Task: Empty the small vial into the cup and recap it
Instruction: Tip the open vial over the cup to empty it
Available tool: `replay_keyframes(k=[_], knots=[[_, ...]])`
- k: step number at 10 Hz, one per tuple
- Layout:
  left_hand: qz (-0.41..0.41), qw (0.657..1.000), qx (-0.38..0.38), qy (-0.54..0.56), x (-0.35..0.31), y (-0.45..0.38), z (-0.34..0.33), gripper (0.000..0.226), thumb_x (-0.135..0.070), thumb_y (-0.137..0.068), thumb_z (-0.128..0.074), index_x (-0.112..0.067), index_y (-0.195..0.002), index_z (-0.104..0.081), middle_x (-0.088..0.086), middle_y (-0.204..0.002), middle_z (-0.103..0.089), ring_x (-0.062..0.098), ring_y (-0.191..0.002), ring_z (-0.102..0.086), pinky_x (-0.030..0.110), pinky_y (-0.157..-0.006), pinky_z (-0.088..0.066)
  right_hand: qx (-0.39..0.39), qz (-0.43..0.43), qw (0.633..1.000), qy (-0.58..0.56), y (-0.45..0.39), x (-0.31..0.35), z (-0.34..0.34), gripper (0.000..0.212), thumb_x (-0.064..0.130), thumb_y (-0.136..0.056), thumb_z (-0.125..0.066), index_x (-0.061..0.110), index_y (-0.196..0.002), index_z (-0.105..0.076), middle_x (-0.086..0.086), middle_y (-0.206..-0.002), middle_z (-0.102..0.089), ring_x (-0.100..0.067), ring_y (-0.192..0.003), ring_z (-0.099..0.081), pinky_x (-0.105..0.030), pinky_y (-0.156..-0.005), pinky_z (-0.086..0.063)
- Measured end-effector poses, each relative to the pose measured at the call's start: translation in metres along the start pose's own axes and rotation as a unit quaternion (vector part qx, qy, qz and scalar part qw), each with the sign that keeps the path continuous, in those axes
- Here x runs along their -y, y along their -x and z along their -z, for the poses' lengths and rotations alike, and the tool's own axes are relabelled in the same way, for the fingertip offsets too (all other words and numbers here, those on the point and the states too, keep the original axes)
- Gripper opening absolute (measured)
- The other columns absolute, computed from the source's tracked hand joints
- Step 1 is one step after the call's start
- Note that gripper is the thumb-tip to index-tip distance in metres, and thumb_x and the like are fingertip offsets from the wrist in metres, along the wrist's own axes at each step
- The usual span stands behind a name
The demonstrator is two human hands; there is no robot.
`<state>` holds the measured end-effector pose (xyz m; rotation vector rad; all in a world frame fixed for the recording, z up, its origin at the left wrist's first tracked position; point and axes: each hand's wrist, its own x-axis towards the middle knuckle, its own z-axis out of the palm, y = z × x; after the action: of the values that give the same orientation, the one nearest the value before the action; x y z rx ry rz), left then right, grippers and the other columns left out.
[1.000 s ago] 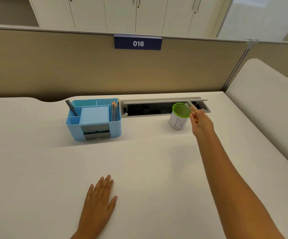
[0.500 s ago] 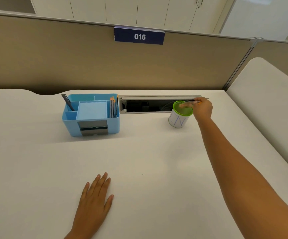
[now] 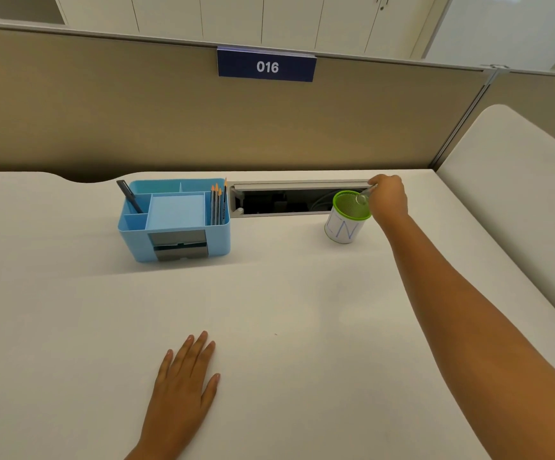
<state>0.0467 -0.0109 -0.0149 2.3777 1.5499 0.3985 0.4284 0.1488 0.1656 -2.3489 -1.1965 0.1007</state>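
Clearly we are pouring with 1 hand only: our right hand [image 3: 389, 200] is closed around the vial [image 3: 364, 196], pinching its far end between the fingertips, while our left hand [image 3: 183, 390] lies open and flat on the desk [image 3: 286, 310], fingers spread, holding nothing.

The vial hangs over the right side of the cup [image 3: 347, 216], above the green rim and apart from it as far as we can tell. Its long axis runs from upper right, where the fingers hold it, down to lower left, so the mouth points down and leftward into the cup. It is tipped well past level, which fits the emptying step. We cannot see any contents leaving it, and we cannot see a cap anywhere; it may be tucked in the right hand, but that is hidden.

We judge the vial to be light, stiff and clear, likely glass or hard plastic, so smooth and a little slippery, and possibly breakable if dropped. A pinch on the body near the closed end suits pouring; for recapping, a grip around the middle would steady it better. The cup looks light too, a white can-like tub with blue letters, so a knock on its rim could shift or tip it.

Left of the cup sit an open cable slot [image 3: 289, 200] and a blue organiser [image 3: 176, 224] with pencils.
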Motion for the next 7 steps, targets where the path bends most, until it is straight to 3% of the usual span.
replay_keyframes(k=[2, 5, 7], knots=[[0.001, 1.000, 0.002, 0.003, -0.001, 0.000, 0.002, 0.066, -0.052, -0.091, -0.005, -0.014, -0.127, -0.046, 0.005, -0.136, -0.047, -0.005, -0.133, 0.007, 0.028, -0.107, -0.002, -0.016, 0.005, 1.000, -0.005, 0.001, 0.004, 0.002, 0.036, -0.002, -0.087, -0.050, 0.005, -0.123, -0.054, -0.021, -0.131, -0.043, -0.040, -0.108, -0.054, -0.041, -0.093, -0.044], [0.002, 1.000, -0.003, 0.002, -0.004, 0.000, 0.004, 0.067, -0.052, -0.091, -0.005, -0.013, -0.126, -0.047, 0.006, -0.135, -0.048, -0.005, -0.133, 0.007, 0.028, -0.107, -0.003, -0.089, 0.033, 0.989, -0.110, 0.003, 0.005, 0.003, 0.035, 0.006, -0.093, -0.031, 0.010, -0.122, -0.051, -0.016, -0.127, -0.046, -0.033, -0.107, -0.052, -0.032, -0.082, -0.036], [0.008, 1.000, 0.010, 0.004, 0.000, -0.001, 0.002, 0.066, -0.052, -0.091, -0.007, -0.014, -0.126, -0.047, 0.006, -0.135, -0.048, -0.005, -0.133, 0.006, 0.027, -0.107, -0.002, -0.110, 0.023, 0.982, -0.151, 0.028, 0.011, 0.002, 0.035, 0.006, -0.092, -0.040, 0.010, -0.124, -0.053, -0.021, -0.124, -0.050, -0.033, -0.109, -0.053, -0.034, -0.092, -0.039]])
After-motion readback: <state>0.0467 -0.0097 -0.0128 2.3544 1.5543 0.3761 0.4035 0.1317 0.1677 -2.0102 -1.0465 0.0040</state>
